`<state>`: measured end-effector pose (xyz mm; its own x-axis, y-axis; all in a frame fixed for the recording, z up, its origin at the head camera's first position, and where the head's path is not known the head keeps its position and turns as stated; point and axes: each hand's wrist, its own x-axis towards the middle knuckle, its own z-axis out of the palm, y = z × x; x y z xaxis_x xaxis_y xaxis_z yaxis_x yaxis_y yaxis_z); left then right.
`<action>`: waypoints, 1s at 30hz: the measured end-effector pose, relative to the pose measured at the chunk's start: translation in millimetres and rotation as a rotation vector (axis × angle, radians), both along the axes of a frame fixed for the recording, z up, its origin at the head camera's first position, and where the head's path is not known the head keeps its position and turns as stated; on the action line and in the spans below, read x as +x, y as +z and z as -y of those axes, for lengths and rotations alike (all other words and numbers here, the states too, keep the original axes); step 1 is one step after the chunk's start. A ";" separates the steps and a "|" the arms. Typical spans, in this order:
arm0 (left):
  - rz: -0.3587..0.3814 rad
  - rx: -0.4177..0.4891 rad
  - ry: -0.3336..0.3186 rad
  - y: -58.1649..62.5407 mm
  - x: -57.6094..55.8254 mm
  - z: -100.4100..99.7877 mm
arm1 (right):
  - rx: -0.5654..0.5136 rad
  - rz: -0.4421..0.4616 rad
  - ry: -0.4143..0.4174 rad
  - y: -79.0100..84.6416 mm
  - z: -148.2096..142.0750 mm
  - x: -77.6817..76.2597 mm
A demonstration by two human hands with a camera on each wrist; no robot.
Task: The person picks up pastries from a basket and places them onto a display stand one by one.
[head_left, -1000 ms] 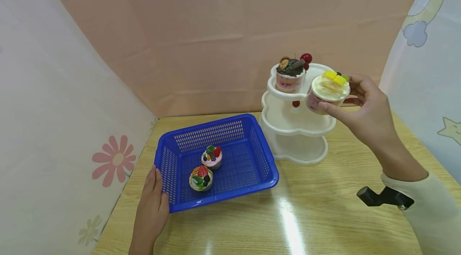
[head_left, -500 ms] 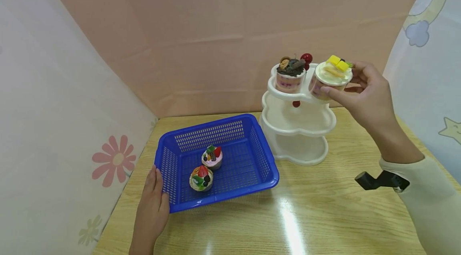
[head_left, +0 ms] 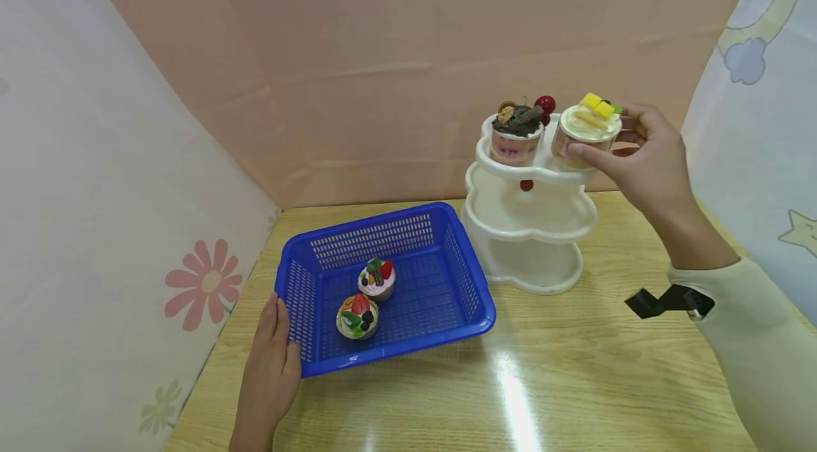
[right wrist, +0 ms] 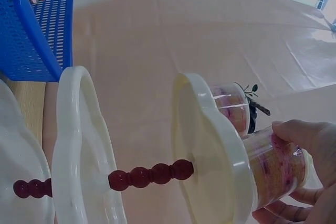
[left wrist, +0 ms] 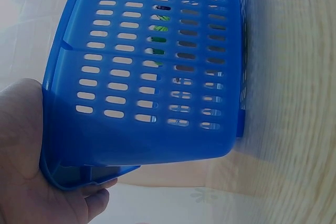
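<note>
On the top tier of a white three-tier stand (head_left: pixel 528 233), my right hand (head_left: pixel 654 164) grips a clear dessert cup (head_left: pixel 588 124) topped with cream and yellow fruit cubes. The right wrist view shows my thumb and fingers round the cup (right wrist: pixel 275 169), whose base is right at the tier's surface. Beside it on the same tier stands another dessert cup (head_left: pixel 515 143) with dark chocolate topping and red cherries. My left hand (head_left: pixel 271 360) rests against the left rim of a blue plastic basket (head_left: pixel 396 353), its fingers fairly straight along the edge.
Two small fruit-topped cupcakes, one with pink cream (head_left: pixel 376 283) and one with a strawberry and dark berries (head_left: pixel 356 321), sit inside the basket. Red beaded posts (right wrist: pixel 152 174) join the stand's tiers. A wooden table (head_left: pixel 574 374) carries everything, with a pinkish cloth (head_left: pixel 357 83) hanging behind.
My right hand has lifted the yellow-fruit dessert cup from in front of the top tier and set it down onto that tier, beside the chocolate one. The left hand has stayed at the basket.
</note>
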<state>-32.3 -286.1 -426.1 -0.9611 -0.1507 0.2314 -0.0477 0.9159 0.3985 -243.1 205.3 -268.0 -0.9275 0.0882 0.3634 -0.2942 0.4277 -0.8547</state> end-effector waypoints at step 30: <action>0.038 0.006 -0.007 0.7 -0.6 6.4 | 0.143 0.053 -0.039 -9.1 5.1 -18.4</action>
<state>-32.9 -292.4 -425.4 -0.9702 -0.1450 0.1942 -0.0560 0.9137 0.4025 -261.5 200.3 -277.1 -0.9424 0.0755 0.3259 -0.2313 0.5568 -0.7978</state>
